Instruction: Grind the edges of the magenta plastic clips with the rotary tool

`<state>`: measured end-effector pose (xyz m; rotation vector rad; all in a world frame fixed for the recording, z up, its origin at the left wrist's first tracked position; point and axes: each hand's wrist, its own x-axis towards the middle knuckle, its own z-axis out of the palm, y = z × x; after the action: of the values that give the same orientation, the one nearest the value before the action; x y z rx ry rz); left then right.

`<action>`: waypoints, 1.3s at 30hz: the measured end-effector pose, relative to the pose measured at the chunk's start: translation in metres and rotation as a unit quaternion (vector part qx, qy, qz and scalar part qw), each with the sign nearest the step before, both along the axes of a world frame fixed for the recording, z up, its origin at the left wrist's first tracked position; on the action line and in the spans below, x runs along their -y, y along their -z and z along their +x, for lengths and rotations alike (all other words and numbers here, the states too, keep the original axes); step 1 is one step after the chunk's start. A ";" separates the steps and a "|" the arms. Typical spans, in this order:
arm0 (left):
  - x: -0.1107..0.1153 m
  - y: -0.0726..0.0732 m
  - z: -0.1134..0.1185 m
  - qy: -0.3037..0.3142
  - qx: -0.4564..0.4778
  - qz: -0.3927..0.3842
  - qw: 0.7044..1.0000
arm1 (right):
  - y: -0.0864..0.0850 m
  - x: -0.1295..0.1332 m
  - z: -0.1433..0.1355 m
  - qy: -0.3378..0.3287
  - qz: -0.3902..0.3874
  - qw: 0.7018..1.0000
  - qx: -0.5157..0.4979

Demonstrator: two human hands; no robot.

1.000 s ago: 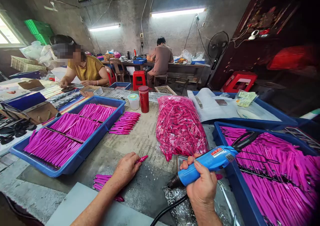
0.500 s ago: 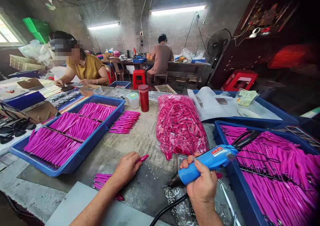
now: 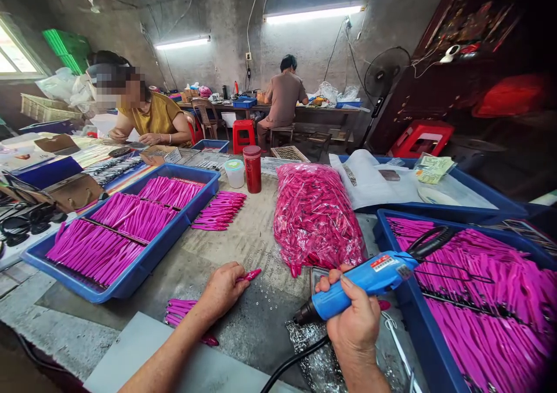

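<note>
Nearest, the right hand (image 3: 354, 317) has its fingers wrapped firmly around the body of a blue power tool (image 3: 363, 285), holding it over the worktop (image 3: 65, 338). The tool's long axis slants, its black nozzle towards the left and near side, its back end towards the right and far side. A bunch of pink handles (image 3: 179, 310) lies beside the left forearm. The left hand (image 3: 224, 291) has its fingers closed on a pink piece (image 3: 250, 275), whose free end sticks out to the right and slightly away, its long axis running roughly along the tool's. From the nozzle, that piece lies to the left and a little farther off, well apart from the right-hand fingers; small loose rings (image 3: 271, 309) are scattered between. Beyond stands a bulging plastic bag (image 3: 319, 216), then a red jar (image 3: 252, 172).
</note>
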<state>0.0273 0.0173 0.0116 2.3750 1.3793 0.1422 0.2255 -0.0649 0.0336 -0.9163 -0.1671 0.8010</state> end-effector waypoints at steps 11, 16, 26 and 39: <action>0.003 0.000 -0.001 0.006 0.010 0.008 1.000 | -0.004 0.001 0.000 0.005 -0.003 1.000 -0.017; 0.003 0.001 -0.004 0.007 0.051 0.006 0.999 | -0.004 0.000 0.000 0.010 -0.004 1.000 -0.018; 0.004 0.001 0.000 0.015 0.011 0.011 1.000 | -0.003 0.000 -0.001 0.004 0.002 1.000 -0.013; -0.001 0.004 0.002 -0.028 0.020 -0.030 0.999 | -0.002 0.000 -0.001 0.005 -0.001 1.000 -0.020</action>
<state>0.0297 0.0185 0.0080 2.2735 1.4133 0.1619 0.2245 -0.0645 0.0359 -0.9021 -0.1276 0.8094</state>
